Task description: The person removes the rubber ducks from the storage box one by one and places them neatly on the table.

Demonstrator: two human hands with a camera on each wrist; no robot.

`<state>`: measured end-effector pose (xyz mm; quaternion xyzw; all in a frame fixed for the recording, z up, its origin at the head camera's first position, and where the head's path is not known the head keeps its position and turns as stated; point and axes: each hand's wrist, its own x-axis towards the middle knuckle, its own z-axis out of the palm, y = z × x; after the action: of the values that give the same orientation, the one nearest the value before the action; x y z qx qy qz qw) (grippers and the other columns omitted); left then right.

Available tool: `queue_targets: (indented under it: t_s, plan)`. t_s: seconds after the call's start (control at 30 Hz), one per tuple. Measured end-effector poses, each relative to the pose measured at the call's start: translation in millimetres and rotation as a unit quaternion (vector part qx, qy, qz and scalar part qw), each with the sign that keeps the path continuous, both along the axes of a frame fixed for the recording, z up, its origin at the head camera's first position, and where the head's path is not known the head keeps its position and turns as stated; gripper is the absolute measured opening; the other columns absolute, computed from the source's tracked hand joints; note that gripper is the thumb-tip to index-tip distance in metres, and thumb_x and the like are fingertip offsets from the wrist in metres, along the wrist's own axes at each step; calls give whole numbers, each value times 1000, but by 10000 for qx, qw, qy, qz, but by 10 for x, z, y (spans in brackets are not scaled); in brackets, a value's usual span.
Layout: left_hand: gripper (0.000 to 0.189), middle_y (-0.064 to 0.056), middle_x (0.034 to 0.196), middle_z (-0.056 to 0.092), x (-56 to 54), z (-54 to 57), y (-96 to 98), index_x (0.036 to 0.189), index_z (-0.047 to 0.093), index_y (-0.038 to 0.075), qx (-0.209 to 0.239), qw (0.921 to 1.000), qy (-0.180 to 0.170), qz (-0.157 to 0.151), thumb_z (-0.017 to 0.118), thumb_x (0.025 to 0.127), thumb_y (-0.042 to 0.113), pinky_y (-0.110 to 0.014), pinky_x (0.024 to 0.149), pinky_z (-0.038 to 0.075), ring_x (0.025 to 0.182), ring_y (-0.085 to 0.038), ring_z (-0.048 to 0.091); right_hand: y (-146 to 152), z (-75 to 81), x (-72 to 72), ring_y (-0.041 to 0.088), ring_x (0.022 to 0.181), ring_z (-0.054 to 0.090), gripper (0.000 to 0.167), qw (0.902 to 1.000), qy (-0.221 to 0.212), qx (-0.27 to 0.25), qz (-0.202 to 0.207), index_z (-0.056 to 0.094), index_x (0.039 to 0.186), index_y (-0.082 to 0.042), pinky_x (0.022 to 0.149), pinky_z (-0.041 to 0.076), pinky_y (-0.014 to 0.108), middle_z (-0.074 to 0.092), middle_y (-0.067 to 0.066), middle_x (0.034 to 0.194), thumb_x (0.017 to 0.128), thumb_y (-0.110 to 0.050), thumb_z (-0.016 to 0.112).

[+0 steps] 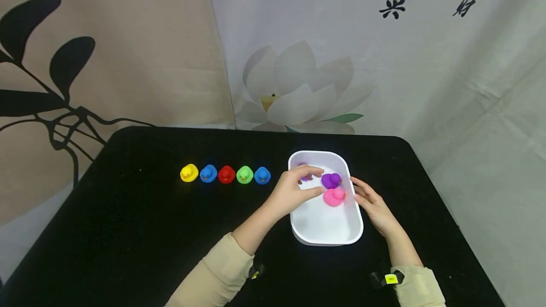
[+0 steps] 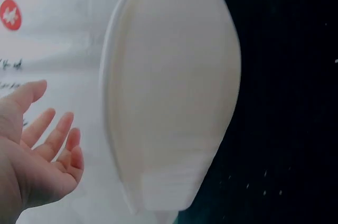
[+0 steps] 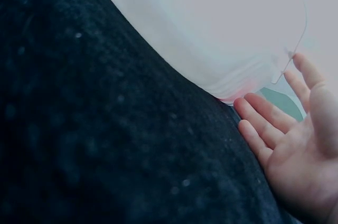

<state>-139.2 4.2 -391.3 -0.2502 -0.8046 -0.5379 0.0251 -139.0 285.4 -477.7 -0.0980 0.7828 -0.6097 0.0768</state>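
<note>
A white plastic tray [image 1: 326, 224] stands on the black table in the head view. Inside it lie a pink rubber duck [image 1: 333, 197], a purple rubber duck [image 1: 331, 180] and a second purple one [image 1: 306, 177], partly covered by my left fingers. My left hand [image 1: 294, 188] reaches over the tray's left rim, thumb and fingers apart; the left wrist view shows this hand [image 2: 45, 155] with nothing in it. At the tray's right wall is my right hand [image 1: 375, 207], its extended fingertips touching the side, as the right wrist view of the hand [image 3: 290, 145] also shows.
Left of the tray, a row of rubber ducks runs along the table: yellow [image 1: 189, 173], blue [image 1: 208, 173], red [image 1: 226, 174], green [image 1: 245, 175] and another blue [image 1: 262, 175]. Behind the table's far edge hangs a printed cloth [image 1: 448, 84].
</note>
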Motion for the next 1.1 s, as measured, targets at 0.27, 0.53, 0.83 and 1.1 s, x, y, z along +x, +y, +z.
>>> queue_targets:
  t_s: [0.27, 0.53, 0.83, 1.1]
  plan:
    - [40, 2, 113, 66, -45, -104, 206, 120, 66, 10, -133, 9987, -432, -217, 76, 83, 23, -30, 79, 49, 99, -16, 57, 3, -35, -4, 5, 114, 52, 48, 10000, 46, -57, 61, 34, 146, -5, 89, 43, 21, 43, 27, 139, 101, -15, 48]
    - [41, 1, 112, 67, -138, -237, 349, 122, 65, 9, -317, 9965, -717, -302, 75, 84, 21, -23, 76, 50, 103, -23, 59, -3, -50, -7, 9, 116, 52, 49, 10000, -1, 12, 3, 36, 146, -8, 89, 43, 23, 44, 25, 139, 100, -20, 50]
    - [40, -3, 113, 67, -238, -341, 509, 121, 66, 8, -722, 9931, -892, -246, 75, 84, 18, -21, 82, 47, 105, -21, 60, 1, -57, 2, 8, 115, 52, 49, 10000, 19, -41, 9, 36, 146, -8, 89, 44, 23, 43, 25, 140, 101, -20, 50]
    - [40, -1, 114, 67, -331, -368, 599, 120, 67, 10, -1059, 9875, -1135, -259, 76, 83, 19, -21, 91, 45, 110, -16, 60, 10, -32, 6, 15, 119, 51, 49, 10000, 41, 62, 21, 35, 147, -9, 93, 43, 33, 43, 23, 141, 101, -22, 49]
